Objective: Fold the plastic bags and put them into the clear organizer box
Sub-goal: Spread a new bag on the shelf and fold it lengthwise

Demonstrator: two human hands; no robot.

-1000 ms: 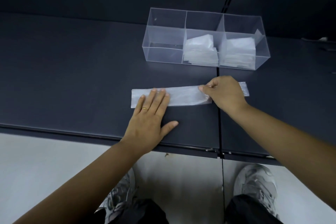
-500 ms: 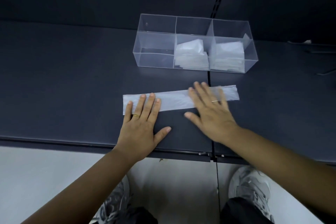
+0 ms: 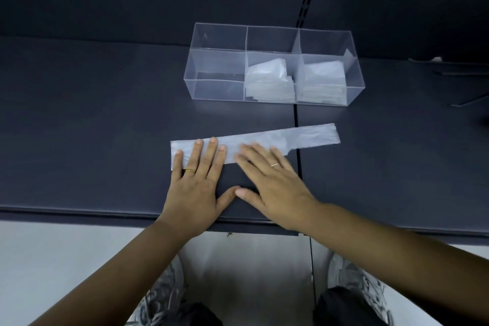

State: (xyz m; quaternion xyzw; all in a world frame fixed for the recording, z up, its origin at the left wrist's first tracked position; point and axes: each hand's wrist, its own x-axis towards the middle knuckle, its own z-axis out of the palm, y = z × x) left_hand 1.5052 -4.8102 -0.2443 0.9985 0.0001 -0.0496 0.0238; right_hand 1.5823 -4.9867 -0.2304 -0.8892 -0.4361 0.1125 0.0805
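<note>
Both hands flat on a folded plastic bag strip, near edge of the dark table.

The left hand [image 3: 194, 185] lies palm down, fingers straight and slightly spread, fingertips pressing the left end of the plastic bag strip [image 3: 304, 136]. The right hand [image 3: 275, 185], slightly blurred, also lies flat and extended, fingers angled far-left across the strip's middle. Neither hand grips anything. The thumbs nearly meet on the table [image 3: 92, 127]. The strip's right end lies uncovered. The clear organizer box [image 3: 219, 90] stands beyond it, with folded bags [image 3: 270, 82] in its middle and right compartments.
</note>
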